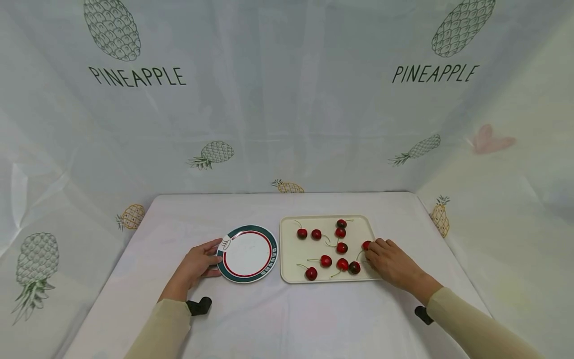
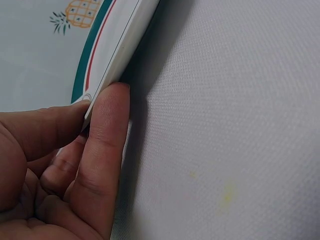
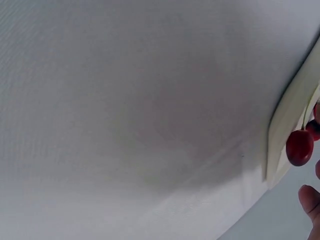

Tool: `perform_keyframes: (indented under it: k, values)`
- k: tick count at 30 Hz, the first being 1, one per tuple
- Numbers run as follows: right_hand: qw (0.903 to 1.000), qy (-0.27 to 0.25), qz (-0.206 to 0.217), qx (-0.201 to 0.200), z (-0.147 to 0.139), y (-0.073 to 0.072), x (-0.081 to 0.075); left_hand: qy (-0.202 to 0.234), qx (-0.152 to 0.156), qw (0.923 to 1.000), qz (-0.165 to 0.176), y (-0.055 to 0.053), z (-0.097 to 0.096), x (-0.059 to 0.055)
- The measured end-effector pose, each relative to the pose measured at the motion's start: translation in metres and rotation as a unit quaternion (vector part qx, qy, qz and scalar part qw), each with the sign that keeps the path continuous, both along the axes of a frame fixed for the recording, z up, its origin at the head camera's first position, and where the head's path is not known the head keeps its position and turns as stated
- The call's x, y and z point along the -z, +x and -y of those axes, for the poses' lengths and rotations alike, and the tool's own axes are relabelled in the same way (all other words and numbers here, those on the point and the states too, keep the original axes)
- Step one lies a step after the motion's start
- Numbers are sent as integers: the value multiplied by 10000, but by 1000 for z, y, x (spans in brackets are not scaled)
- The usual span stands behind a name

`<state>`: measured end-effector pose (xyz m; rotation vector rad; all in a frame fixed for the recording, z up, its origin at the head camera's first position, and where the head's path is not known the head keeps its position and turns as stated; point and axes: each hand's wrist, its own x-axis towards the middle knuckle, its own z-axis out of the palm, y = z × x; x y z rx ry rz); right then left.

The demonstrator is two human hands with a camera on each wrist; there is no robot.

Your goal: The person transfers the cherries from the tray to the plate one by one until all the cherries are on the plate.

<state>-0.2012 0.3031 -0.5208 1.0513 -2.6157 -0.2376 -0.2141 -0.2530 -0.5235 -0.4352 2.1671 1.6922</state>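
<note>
At the left rim of a round white plate [image 1: 248,255] with a green and red border, my left hand [image 1: 196,263] pinches the edge. The left wrist view shows the thumb [image 2: 50,131] above the rim and a finger [image 2: 105,125] beneath it. My right hand [image 1: 390,262] is over the right side of a cream tray [image 1: 291,252], fingers bent downward. A red cherry [image 1: 366,245] shows at its fingertips, partly covered by them. Whether they grip it cannot be made out. Only fingertips [image 3: 309,199] enter the right wrist view, near a dark red cherry [image 3: 300,148].
Several stemmed cherries lie spread over the tray, among them one near its front edge [image 1: 311,273] and one at the back left [image 1: 302,233]. The plate sits just left of the tray. A white cloth [image 1: 287,319] covers the table, and a pineapple-print curtain [image 1: 287,99] hangs behind.
</note>
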Motion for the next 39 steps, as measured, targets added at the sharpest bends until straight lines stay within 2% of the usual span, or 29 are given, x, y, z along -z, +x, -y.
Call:
perform_keyframes:
  k: [6,16,23,30,39]
  values:
    - [9995,-290,-30,-82,8,-3,-5,-2,-42,10000,-20,1,3,1]
    - [9957,-750,-380,-377,23,-14,-15,50,-152,9999,-1,0,4,4]
    - [9969,-566,-521,-177,45,-22,-26,67,-151,9998,-63,-1,4,4]
    - [9984,-354,-428,86,88,-34,-31,145,-109,9998,-123,-3,2,6]
    - [9987,-205,-435,-152,173,-44,-34,111,-100,9997,-168,-3,2,7]
